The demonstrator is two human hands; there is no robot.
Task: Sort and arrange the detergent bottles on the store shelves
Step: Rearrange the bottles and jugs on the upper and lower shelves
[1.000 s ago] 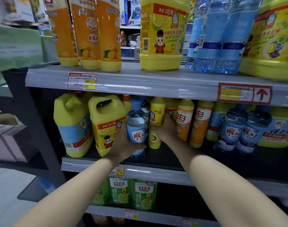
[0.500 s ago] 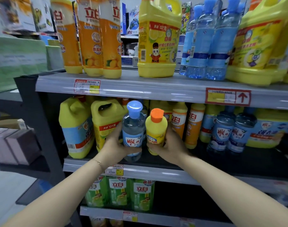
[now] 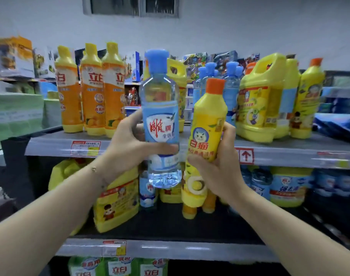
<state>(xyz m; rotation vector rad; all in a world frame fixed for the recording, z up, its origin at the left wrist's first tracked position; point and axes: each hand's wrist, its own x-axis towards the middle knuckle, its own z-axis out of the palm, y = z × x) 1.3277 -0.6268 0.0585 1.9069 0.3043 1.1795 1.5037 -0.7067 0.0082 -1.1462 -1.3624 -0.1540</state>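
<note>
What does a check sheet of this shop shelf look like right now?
Surface: top shelf stocked; middle shelf has a bare patch in front.
Job's things: clear blue-capped bottle and yellow orange-capped bottle, both lifted, upright.
Clutter: orange bottles, yellow jugs, green bottles below.
Hands: left hand grips clear bottle; right hand grips yellow one.
Cables: nothing seen.
Surroundings: grey wall, window, boxed goods behind.
</note>
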